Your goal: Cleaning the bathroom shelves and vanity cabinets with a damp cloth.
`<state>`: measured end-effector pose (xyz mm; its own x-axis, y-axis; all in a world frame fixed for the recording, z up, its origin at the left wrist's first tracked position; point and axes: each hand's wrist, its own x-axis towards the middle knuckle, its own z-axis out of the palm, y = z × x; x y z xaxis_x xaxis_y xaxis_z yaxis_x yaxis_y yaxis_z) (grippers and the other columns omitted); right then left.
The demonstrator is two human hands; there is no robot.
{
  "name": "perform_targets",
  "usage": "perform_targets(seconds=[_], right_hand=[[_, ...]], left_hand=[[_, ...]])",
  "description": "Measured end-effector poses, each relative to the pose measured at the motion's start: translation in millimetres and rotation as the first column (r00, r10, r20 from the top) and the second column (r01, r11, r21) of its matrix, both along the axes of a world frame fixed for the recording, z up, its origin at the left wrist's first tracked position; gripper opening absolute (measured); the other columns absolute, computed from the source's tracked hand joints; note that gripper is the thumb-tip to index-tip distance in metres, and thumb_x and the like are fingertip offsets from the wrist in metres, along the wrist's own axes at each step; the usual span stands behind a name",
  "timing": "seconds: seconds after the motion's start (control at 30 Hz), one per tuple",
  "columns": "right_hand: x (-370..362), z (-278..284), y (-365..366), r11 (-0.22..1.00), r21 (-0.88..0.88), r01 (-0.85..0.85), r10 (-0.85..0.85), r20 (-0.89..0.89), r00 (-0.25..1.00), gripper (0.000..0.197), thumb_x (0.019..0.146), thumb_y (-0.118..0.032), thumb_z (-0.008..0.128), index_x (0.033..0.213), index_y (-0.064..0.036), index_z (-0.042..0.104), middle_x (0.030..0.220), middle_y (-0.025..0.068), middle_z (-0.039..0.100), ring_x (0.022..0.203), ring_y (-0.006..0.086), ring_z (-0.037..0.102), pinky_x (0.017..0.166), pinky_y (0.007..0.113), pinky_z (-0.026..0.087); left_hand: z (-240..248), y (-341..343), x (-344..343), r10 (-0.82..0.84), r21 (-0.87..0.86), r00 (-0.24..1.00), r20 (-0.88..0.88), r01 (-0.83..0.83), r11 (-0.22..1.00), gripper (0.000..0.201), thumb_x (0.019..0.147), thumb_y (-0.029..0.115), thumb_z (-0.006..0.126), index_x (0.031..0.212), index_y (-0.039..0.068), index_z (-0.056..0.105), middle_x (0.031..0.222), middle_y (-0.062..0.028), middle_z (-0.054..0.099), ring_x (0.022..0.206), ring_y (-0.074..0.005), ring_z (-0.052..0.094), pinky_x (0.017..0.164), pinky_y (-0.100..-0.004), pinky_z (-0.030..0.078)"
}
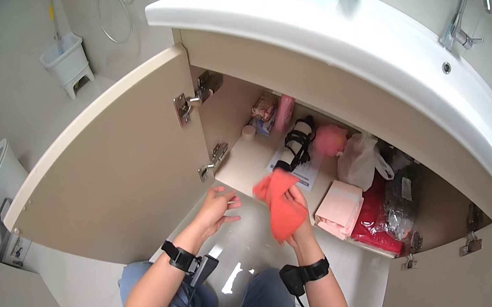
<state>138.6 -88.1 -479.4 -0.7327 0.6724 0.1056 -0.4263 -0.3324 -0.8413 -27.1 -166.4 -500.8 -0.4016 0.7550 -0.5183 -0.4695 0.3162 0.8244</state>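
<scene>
My right hand [298, 203] is closed on a red-orange cloth [283, 209], which hangs loosely folded in front of the cabinet shelf. To its left, my left hand [218, 209] holds nothing, its fingers apart and partly curled. Just beyond the cloth, a white and black cylindrical appliance [293, 145] with its black cord wrapped round it lies on a printed sheet [307, 174]. A pale pink package [339, 208] sits at the shelf's front edge, right of my right hand. Beside it are a red package [374, 209] and a clear plastic bag [400, 204] with dark contents.
Both cabinet doors stand open, the left door [116, 163] and the right door [448, 294]. Farther back are a pink bath puff [330, 141], a white plastic bag [358, 160], a pink bottle [284, 114] and a small round lid [248, 131]. The white sink [373, 28] overhangs the shelf.
</scene>
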Motion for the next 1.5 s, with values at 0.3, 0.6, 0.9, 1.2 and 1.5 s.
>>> perform_targets(seconds=[0.3,0.6,0.9,1.2,1.5], right_hand=[[-141,20,44,1.0,-0.002,-0.024,0.022,-0.313,0.95,0.027,0.091,-0.018,0.047,0.117,-0.0138,0.043,0.094,-0.0049,0.044,0.083,0.0041,0.045,0.068,0.018,0.039],[-251,-2,170,0.948,0.188,0.258,-0.226,-0.174,0.959,0.031,0.093,-0.031,0.042,0.111,-0.0066,0.049,0.095,0.0011,0.05,0.086,0.0106,0.048,0.075,0.024,0.04],[-240,9,196,0.257,0.868,0.425,-0.646,-0.173,0.744,0.032,0.091,-0.024,0.045,0.114,-0.0021,0.051,0.109,0.0146,0.055,0.099,0.0247,0.051,0.087,0.035,0.039],[-219,0,276,0.23,0.966,0.119,-0.855,0.142,0.498,0.033,0.091,-0.025,0.044,0.113,-0.0017,0.051,0.108,0.0139,0.055,0.098,0.0236,0.051,0.086,0.035,0.04],[-234,-43,283,0.23,0.97,-0.076,-0.882,0.241,0.405,0.033,0.092,-0.026,0.044,0.113,-0.0014,0.051,0.107,0.0132,0.055,0.097,0.0226,0.051,0.084,0.034,0.041]], left_hand=[[-10,7,-11,0.018,-0.003,0.984,0.175,-0.018,1.0,0.027,0.089,0.009,0.041,0.114,0.006,0.031,0.1,-0.0123,0.053,0.091,-0.0255,0.06,0.08,-0.0483,0.048],[10,-1,-9,-0.017,0.012,0.98,0.198,0.014,1.0,0.036,0.087,0.006,0.043,0.12,0.008,0.028,0.103,-0.0143,0.051,0.098,-0.0263,0.055,0.081,-0.0468,0.048],[24,-8,-29,-0.048,0.085,0.974,0.224,0.03,0.996,0.035,0.087,0.003,0.042,0.119,0.008,0.029,0.103,-0.0158,0.053,0.099,-0.0272,0.055,0.082,-0.0446,0.048],[23,-5,-34,0.002,0.074,0.97,0.242,-0.021,0.997,0.033,0.087,0.004,0.042,0.118,0.009,0.03,0.1,-0.0151,0.054,0.098,-0.0256,0.056,0.08,-0.0432,0.048],[19,2,-42,-0.003,0.048,0.98,0.199,-0.007,0.999,0.035,0.087,0.006,0.042,0.12,0.008,0.03,0.101,-0.0129,0.055,0.098,-0.0229,0.056,0.081,-0.0404,0.048]])
